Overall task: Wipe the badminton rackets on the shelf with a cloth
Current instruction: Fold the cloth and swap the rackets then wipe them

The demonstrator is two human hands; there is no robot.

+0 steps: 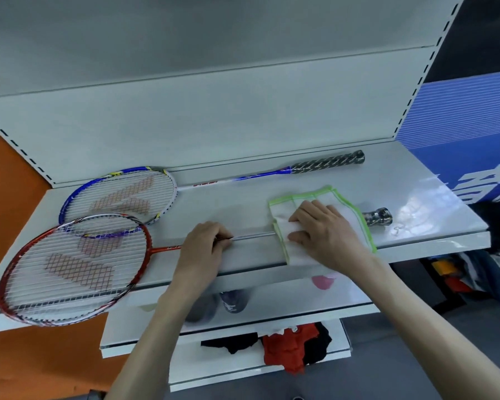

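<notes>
Two badminton rackets lie on the white shelf [243, 203]. The red racket [70, 269] is nearest, its head hanging over the front edge at the left. My left hand [202, 249] grips its shaft. A white cloth with a green border [344, 209] is draped over the shaft and handle further right, and my right hand [324, 229] presses on the cloth, fingers curled around the covered handle. The handle's end cap [378, 216] sticks out past the cloth. The blue racket [122, 194] lies behind, handle pointing right.
The shelf's back panel [214, 116] rises just behind the blue racket. A blue sign [468, 145] stands at the right end. Lower shelves [243, 321] hold dark and red clothing [289, 347]. An orange wall [0, 197] is at the left.
</notes>
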